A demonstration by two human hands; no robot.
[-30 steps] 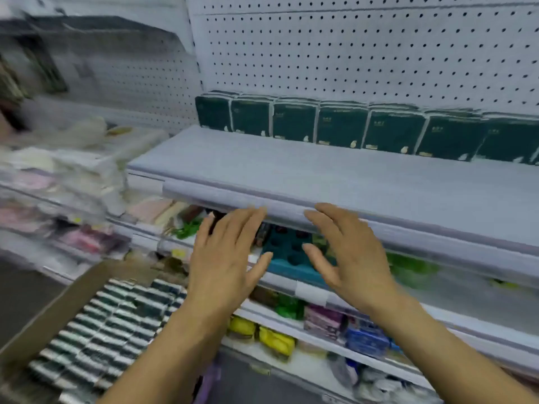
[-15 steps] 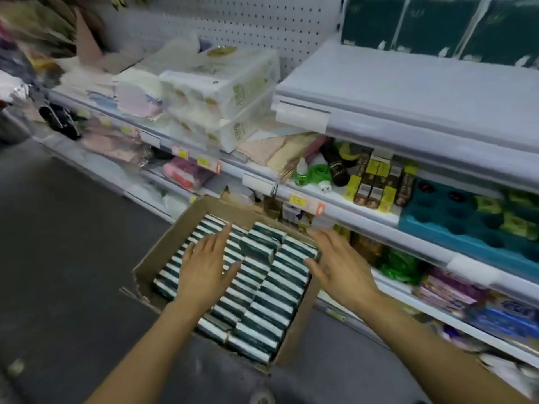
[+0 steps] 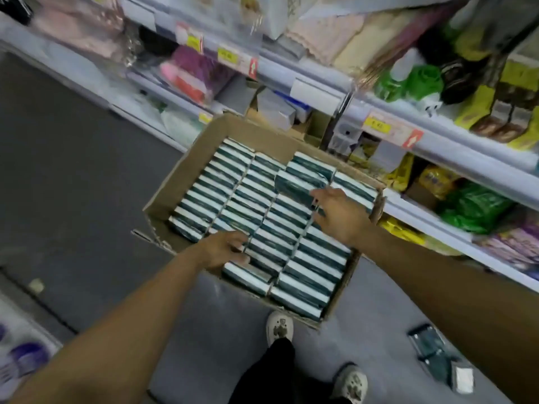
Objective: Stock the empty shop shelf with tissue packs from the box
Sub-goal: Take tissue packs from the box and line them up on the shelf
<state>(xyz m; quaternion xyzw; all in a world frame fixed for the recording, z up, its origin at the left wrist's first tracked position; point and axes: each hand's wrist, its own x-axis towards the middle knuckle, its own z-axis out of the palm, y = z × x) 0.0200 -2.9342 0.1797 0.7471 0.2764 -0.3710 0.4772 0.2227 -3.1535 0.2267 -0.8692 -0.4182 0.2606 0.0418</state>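
An open cardboard box (image 3: 172,185) stands on the floor in front of the shelving, packed with several rows of green-and-white tissue packs (image 3: 250,199) standing on edge. My left hand (image 3: 224,250) reaches over the box's near-left edge, its fingers curled down round a pack in the near rows. My right hand (image 3: 339,215) is over the right side of the box, its fingertips pinching a pack (image 3: 297,182) that sits raised and tilted above its neighbours. The empty shelf is out of view.
Stocked shop shelves (image 3: 408,132) with price tags run along the top and right, close behind the box. My two shoes (image 3: 279,328) stand on the grey floor just before the box. A flat packet (image 3: 437,357) lies on the floor at lower right.
My view has dropped from the upper shelf down to the box. Both hands came down with fingers spread, then curled onto packs in the box.
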